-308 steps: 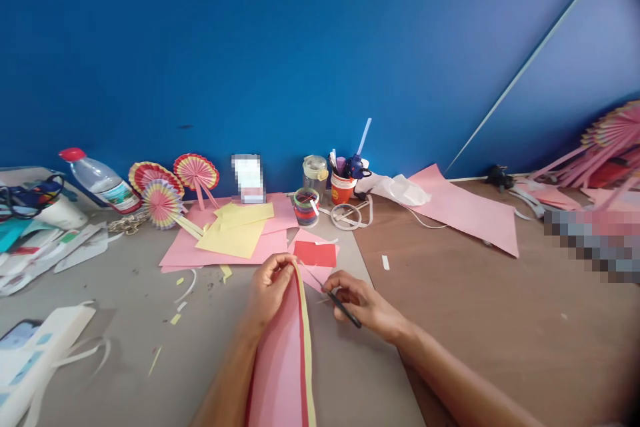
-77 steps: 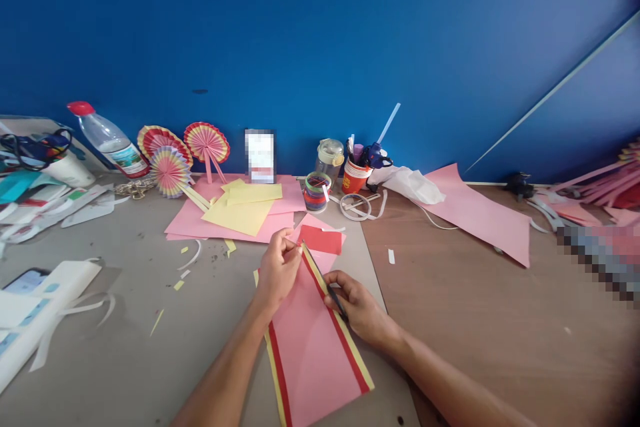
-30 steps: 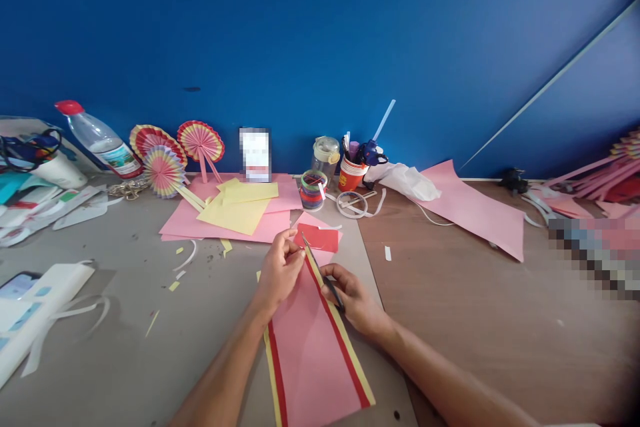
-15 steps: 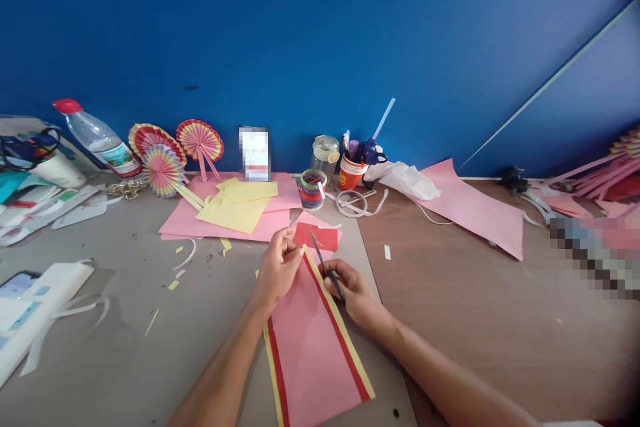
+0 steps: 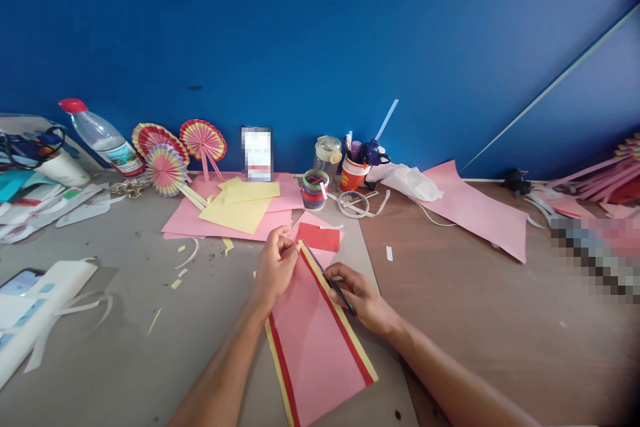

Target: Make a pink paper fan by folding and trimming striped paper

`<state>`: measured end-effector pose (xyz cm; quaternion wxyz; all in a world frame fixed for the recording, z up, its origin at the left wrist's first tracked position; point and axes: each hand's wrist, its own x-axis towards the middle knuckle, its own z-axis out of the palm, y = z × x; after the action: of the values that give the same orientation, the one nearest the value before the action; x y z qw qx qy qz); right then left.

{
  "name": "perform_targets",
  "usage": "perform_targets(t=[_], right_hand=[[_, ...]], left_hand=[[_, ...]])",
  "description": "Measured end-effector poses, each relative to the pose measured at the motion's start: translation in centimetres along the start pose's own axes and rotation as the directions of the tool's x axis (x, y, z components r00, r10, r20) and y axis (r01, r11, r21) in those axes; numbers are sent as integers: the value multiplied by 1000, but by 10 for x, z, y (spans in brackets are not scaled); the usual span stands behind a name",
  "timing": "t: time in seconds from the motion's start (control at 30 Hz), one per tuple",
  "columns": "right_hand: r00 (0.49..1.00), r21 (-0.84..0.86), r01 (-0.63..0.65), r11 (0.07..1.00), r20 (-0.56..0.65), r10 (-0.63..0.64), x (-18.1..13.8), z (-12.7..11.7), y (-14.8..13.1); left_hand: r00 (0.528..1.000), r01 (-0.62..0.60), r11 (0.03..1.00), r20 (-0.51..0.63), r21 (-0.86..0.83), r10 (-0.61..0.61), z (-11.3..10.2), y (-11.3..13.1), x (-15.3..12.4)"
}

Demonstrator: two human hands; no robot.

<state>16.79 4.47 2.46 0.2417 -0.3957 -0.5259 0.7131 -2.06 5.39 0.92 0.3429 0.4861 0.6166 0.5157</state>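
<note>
A long pink paper sheet [image 5: 320, 347] with red and yellow strips along both long sides slants across the table before me. My left hand [image 5: 276, 265] pinches its far end between thumb and fingers. Dark scissors [image 5: 342, 295] sit in my right hand [image 5: 357, 297], their blades lying along the sheet's right yellow edge and pointing at the pinched corner. Whether the blades are parted I cannot tell. Just beyond my hands lies a red paper piece [image 5: 320, 238] on a pink scrap.
Pink and yellow sheets [image 5: 240, 210] are stacked behind my left hand, with folded paper fans [image 5: 203, 140] and a bottle [image 5: 107, 143] farther left. A phone [image 5: 257, 153] leans on the blue wall. A tape roll [image 5: 353, 204] and red cup [image 5: 353, 175] stand behind my right hand.
The scissors have swung from pointing above the sheet, over the red piece, down against its yellow edge near my left fingers. My right hand has shifted slightly right and nearer.
</note>
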Motion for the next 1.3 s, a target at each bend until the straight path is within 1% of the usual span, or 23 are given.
perform_targets(t=[0.3,0.53,0.9,0.97,1.07,1.1,1.13,1.17,1.2,1.23,1.27,1.3], right_hand=[[999,31,-35,999,18,35,0,1,4],[998,1,-63,998,17,63,-1,3,0],[997,15,-76,997,8,76,0,3,5],[998,34,-61,998,-18,62,1,4,6],[995,45,14,999,-102,-10,3,1,9],[989,3,54,999,-140,-53,4,-2,10],[977,-80,100,992,-183,-114,6,-6,11],[955,-204,146,968,-226,-192,7,-11,12],[922,-355,180,917,-263,-283,8,-16,13],[882,-512,190,838,-285,-374,10,-22,13],[842,-651,172,739,-292,-454,11,-27,14],[812,-759,129,638,-288,-507,12,-32,14]], left_hand=[[1000,-7,1000,-6,16,8,0,-3,0],[1000,-13,999,-12,39,14,0,-4,0],[1000,0,998,-17,59,1,-1,-5,0],[1000,-13,998,-22,59,14,-1,-5,0],[999,-21,998,-24,55,23,-1,-4,0],[999,-20,998,-31,55,21,-2,-4,1],[999,-17,998,-41,55,19,-2,-4,1],[998,-15,998,-52,54,18,-3,-4,1],[998,-14,998,-64,54,17,-4,-5,2],[997,-13,998,-75,54,17,-5,-5,3],[996,-13,998,-85,55,18,-6,-5,4],[995,-12,998,-95,58,18,-8,-6,5]])
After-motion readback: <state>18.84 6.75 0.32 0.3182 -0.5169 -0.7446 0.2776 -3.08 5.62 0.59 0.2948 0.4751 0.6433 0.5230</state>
